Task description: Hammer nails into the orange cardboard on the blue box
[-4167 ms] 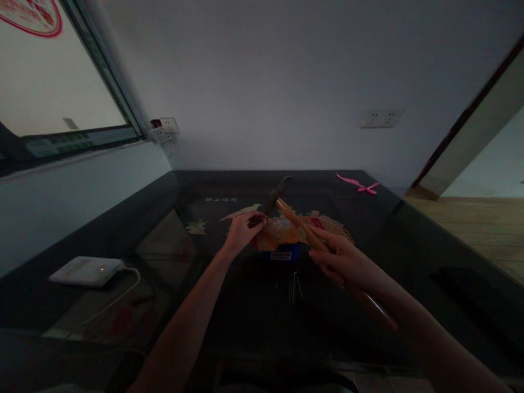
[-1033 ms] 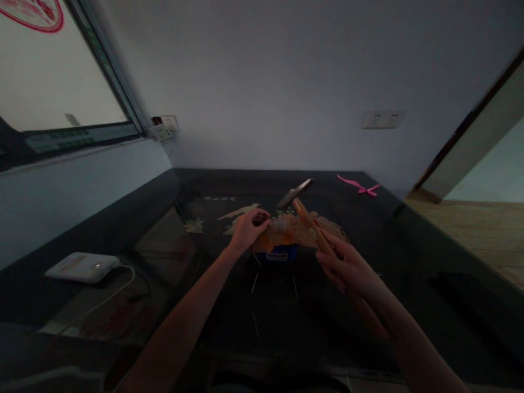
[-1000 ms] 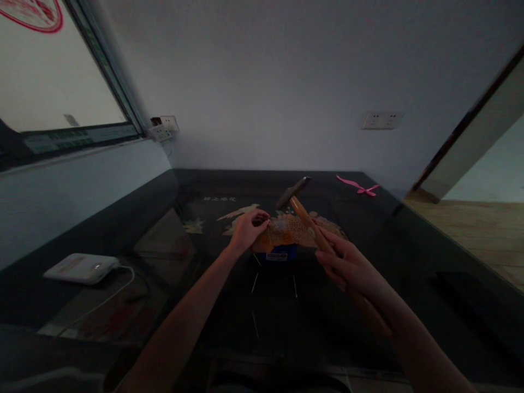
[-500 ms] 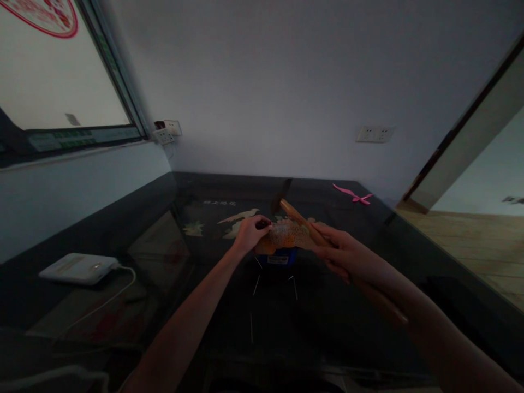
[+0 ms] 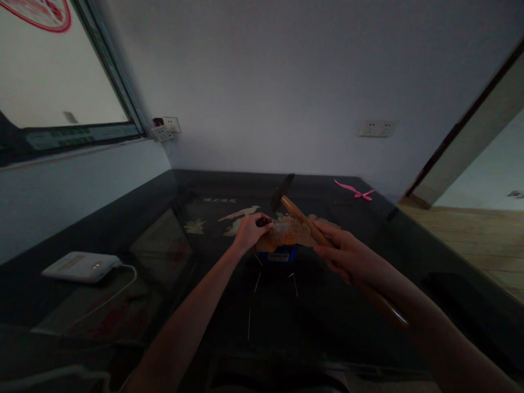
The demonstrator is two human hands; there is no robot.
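The right hand (image 5: 341, 250) grips a hammer (image 5: 302, 218) with a brown wooden handle and dark head; the left hand (image 5: 250, 230), fingers curled, grip unclear, is by a speckled orange-tan piece (image 5: 287, 233) atop a blue object (image 5: 286, 253) on the dark surface (image 5: 327, 338).

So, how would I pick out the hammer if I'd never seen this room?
Find the dark table against the wall. Over its middle, the person's right grip holds the hammer, slanting away to the left. Its long wooden handle and dark head set it apart from the thin nail-like pieces nearby.
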